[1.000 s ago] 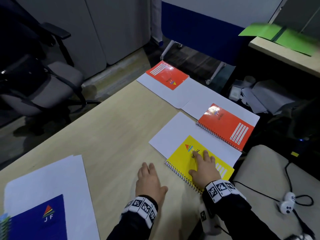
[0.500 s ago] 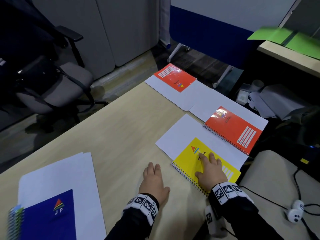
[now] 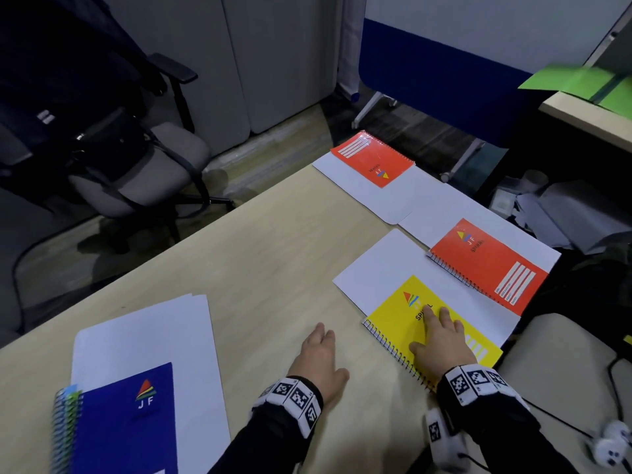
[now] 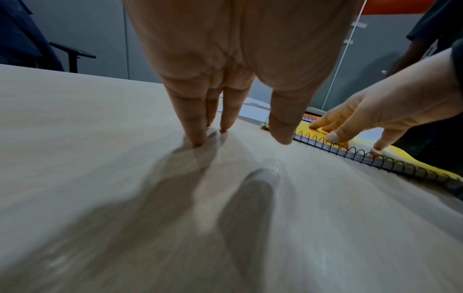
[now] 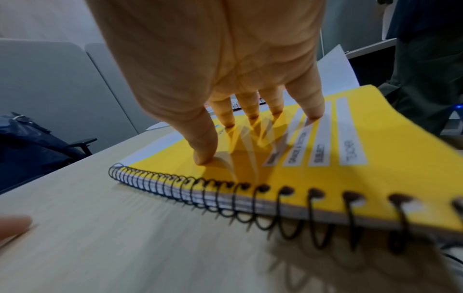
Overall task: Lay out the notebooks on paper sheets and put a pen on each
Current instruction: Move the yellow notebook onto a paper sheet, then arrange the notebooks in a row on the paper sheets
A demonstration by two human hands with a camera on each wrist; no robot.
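**Right hand flat on the yellow notebook, left hand on bare bench**

In the head view the yellow notebook (image 3: 410, 323) lies at lower right of the frame, its far part over a white paper sheet (image 3: 379, 268) and its black spiral edge past the sheet's near edge, on the bench (image 3: 246, 268). The right hand (image 3: 441, 347) rests on its cover with straight, spread fingers; the right wrist view shows the fingertips (image 5: 203, 158) pressing the yellow cover just above the spiral binding (image 5: 225, 200). It grips nothing.

The left hand (image 3: 318, 357) lies just left of the notebook, palm down on the bare bench, fingers straight and holding nothing. In the left wrist view its fingertips (image 4: 198, 138) touch the wood, and the thumb sits close beside the notebook's coil corner; whether it touches cannot be told.

Toward the right edge of the frame, an orange notebook (image 3: 489, 261) lies on its own sheet beyond the yellow one. A second orange notebook (image 3: 372, 159) lies on another sheet at upper centre. At lower left, a blue notebook (image 3: 126, 419) tops a notebook stack lying on loose paper sheets (image 3: 143, 333).
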